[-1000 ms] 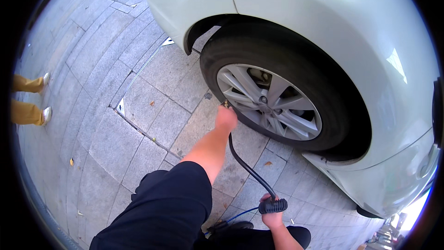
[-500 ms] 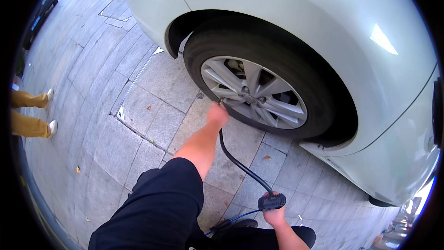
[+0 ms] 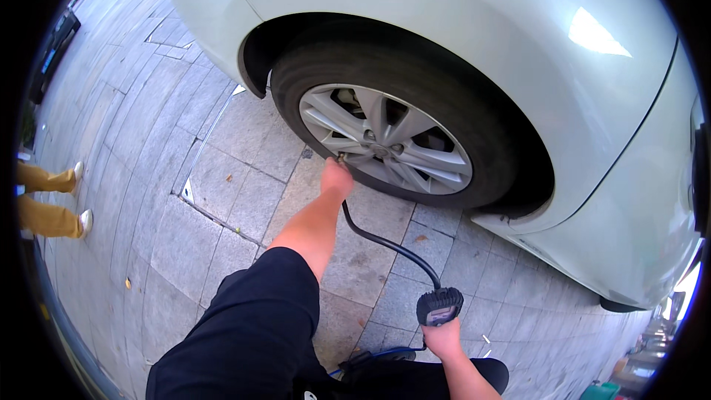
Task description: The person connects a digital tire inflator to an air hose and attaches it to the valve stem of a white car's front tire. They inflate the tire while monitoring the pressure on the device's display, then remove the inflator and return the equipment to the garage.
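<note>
My left hand [image 3: 337, 179] is closed at the lower left rim of the car wheel [image 3: 381, 152], gripping the metal-tipped end of a black air hose [image 3: 385, 243]. The brass-coloured tip [image 3: 341, 155] is at the rim's edge; whether it sits on a valve is too small to tell. From there the hose curves down to a black tire inflator gauge [image 3: 439, 306]. My right hand [image 3: 442, 338] is wrapped round the gauge's lower part, with its small display turned up. A thin blue hose [image 3: 385, 352] runs beside my right hand near my knees.
The white car's fender [image 3: 481, 22] arches over the black tire [image 3: 511, 155]. Grey paving [image 3: 170, 244] lies around me, with a few fallen leaves. A person's legs [image 3: 48, 196] in tan trousers stand at the far left. A dark car [image 3: 55, 52] is behind them.
My right hand has raised and turned the gauge, so its display now shows. My left hand stays at the rim. The whole view has shifted slightly.
</note>
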`<state>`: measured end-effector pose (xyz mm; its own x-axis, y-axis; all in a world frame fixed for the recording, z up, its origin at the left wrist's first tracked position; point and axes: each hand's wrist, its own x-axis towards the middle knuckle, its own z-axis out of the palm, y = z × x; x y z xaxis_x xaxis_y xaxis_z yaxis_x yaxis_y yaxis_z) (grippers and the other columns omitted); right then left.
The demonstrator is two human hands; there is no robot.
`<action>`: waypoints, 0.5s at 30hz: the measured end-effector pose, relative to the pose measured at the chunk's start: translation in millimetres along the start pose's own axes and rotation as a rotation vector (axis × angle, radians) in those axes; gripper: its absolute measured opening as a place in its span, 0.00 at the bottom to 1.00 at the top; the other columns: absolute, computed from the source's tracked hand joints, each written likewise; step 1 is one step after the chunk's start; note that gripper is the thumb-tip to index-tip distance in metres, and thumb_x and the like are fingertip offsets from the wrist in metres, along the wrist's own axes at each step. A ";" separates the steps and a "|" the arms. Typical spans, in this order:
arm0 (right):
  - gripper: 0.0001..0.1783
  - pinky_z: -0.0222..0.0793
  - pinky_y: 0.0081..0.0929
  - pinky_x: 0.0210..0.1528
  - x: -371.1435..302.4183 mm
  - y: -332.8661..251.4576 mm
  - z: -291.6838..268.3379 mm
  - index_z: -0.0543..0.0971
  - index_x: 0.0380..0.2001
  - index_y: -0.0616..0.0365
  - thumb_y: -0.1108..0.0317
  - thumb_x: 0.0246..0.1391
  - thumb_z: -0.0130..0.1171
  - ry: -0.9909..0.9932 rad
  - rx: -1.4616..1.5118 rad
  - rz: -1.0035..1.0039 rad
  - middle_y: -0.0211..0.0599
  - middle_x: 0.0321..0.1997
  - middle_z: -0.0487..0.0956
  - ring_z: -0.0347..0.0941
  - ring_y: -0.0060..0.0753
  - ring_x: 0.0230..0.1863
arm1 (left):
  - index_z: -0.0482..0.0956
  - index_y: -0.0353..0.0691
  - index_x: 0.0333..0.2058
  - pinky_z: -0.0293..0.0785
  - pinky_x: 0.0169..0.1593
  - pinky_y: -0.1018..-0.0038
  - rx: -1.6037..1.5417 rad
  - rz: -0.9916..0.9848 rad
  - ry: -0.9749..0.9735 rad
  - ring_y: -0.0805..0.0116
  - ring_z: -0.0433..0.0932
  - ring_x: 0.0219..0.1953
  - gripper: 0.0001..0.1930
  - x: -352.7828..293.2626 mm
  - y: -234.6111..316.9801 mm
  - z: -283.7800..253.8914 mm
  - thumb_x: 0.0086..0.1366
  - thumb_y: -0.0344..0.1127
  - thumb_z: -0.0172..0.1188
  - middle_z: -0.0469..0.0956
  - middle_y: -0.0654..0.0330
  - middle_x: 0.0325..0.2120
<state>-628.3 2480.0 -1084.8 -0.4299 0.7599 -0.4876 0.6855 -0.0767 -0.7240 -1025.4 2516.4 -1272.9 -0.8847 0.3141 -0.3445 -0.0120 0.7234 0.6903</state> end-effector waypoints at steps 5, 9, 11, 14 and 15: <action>0.09 0.74 0.28 0.34 0.9 -10.7 -9.9 0.77 0.37 0.62 0.75 0.52 0.64 -0.151 0.119 0.309 0.34 0.32 0.80 0.79 0.29 0.32 | 0.70 0.34 0.48 0.73 0.47 0.50 -0.002 0.025 0.070 0.37 0.78 0.45 0.14 2.6 -10.9 8.3 0.70 0.37 0.46 0.80 0.37 0.38; 0.08 0.75 0.28 0.34 14.8 -35.4 -13.9 0.79 0.34 0.66 0.71 0.54 0.65 -0.238 0.375 0.434 0.36 0.30 0.81 0.79 0.28 0.29 | 0.67 0.34 0.50 0.72 0.48 0.48 0.103 0.019 -0.031 0.35 0.77 0.46 0.15 -9.8 8.6 -4.9 0.70 0.37 0.44 0.80 0.36 0.39; 0.10 0.75 0.28 0.32 19.9 -36.8 -11.6 0.79 0.33 0.65 0.68 0.55 0.65 -0.268 0.443 0.423 0.36 0.28 0.80 0.78 0.28 0.28 | 0.66 0.34 0.51 0.72 0.49 0.48 0.170 0.086 -0.047 0.35 0.77 0.47 0.16 -6.8 2.0 -5.6 0.70 0.37 0.43 0.79 0.35 0.40; 0.11 0.72 0.27 0.32 24.7 -24.6 -17.2 0.78 0.33 0.64 0.67 0.54 0.67 -0.293 0.449 0.353 0.35 0.28 0.79 0.76 0.27 0.27 | 0.65 0.32 0.50 0.72 0.51 0.47 0.211 0.014 -0.064 0.35 0.77 0.48 0.15 -6.5 9.7 -2.6 0.70 0.37 0.43 0.79 0.33 0.41; 0.14 0.72 0.28 0.34 26.9 -16.9 -22.3 0.78 0.35 0.64 0.66 0.52 0.69 -0.300 0.438 0.355 0.34 0.29 0.79 0.76 0.25 0.29 | 0.65 0.32 0.49 0.72 0.51 0.47 0.212 0.023 -0.059 0.34 0.77 0.49 0.15 -4.9 7.5 1.0 0.70 0.37 0.43 0.78 0.32 0.41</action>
<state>-638.3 2516.1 -1074.8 -0.4100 0.4307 -0.8039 0.5400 -0.5957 -0.5946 -1020.7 2520.9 -1266.6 -0.8545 0.3632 -0.3714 0.1120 0.8270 0.5510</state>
